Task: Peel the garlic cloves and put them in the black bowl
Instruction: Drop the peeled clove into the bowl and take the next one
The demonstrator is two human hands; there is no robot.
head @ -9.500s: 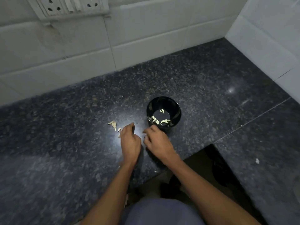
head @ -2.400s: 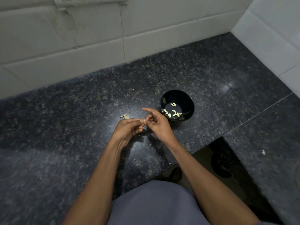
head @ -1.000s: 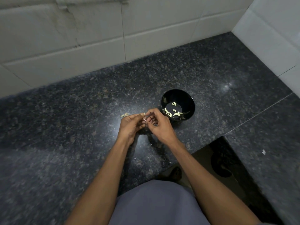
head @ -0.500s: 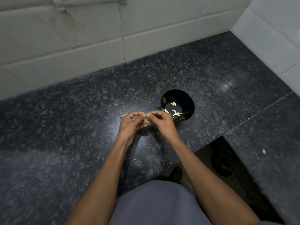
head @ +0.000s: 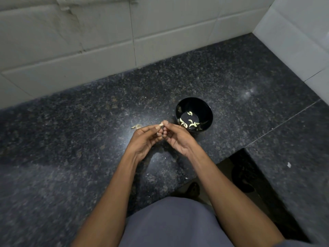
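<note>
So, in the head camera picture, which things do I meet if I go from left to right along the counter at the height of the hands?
garlic skins → left hand → garlic clove → right hand → black bowl with peeled cloves inside

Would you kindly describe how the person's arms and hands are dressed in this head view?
Both forearms are bare to the bottom of the frame: no sleeves, gloves, watch, bracelets or rings show. The left hand and right hand are bare too. Below them lies plain blue-grey cloth, probably the person's clothing.
</note>
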